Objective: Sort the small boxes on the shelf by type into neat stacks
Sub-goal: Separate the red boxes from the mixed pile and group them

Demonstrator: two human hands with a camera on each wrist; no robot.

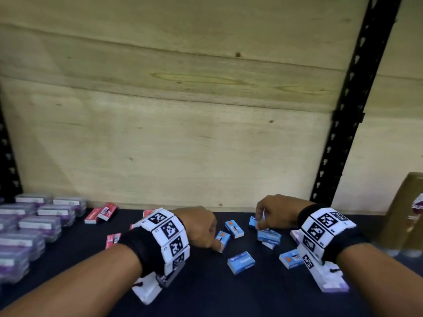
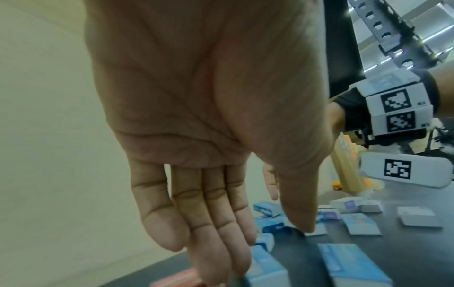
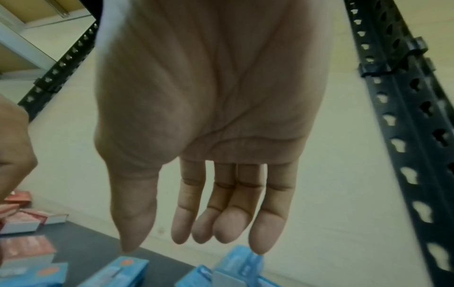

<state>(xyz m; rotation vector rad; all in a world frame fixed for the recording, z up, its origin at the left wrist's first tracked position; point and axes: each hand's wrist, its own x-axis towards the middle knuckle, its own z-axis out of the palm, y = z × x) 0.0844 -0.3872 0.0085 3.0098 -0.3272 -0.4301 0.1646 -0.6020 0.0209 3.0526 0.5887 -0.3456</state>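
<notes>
Seen from the head: dark shelf (image 1: 201, 294) backed by a plywood panel (image 1: 174, 124), with a black slotted upright (image 1: 348, 115) at the right. Blue boxes (image 1: 240, 263) scattered just left of that upright's foot; red boxes (image 1: 100, 213) farther left along the panel; purple-and-clear cases (image 1: 41, 223) in tidy rows farthest left. Left hand (image 1: 201, 227) lowered knuckles-up, thumb touching one tilted blue box (image 1: 222, 239). Right hand (image 1: 274, 212) lowered over a small blue stack (image 1: 269, 236) nearer the upright, fingers around an upright blue box (image 1: 255, 221), though motion blur makes the hold hard to confirm. Brown carton (image 1: 405, 213) beyond the upright at the right edge. From the left wrist: palm of the left hand (image 2: 196, 116) facing the lens, fingers (image 2: 216, 223) extended and close together, pointing down at blue boxes (image 2: 267, 270) on the shelf, gripping nothing. From the right wrist: right hand (image 3: 209, 116) likewise spread, fingers (image 3: 228, 219) straight and relaxed, tips just above a blue box (image 3: 238, 264); contact cannot be told from here, but nothing clasped. Red boxes (image 3: 27, 219) at the left, the upright (image 3: 405, 116) at the right.
</notes>
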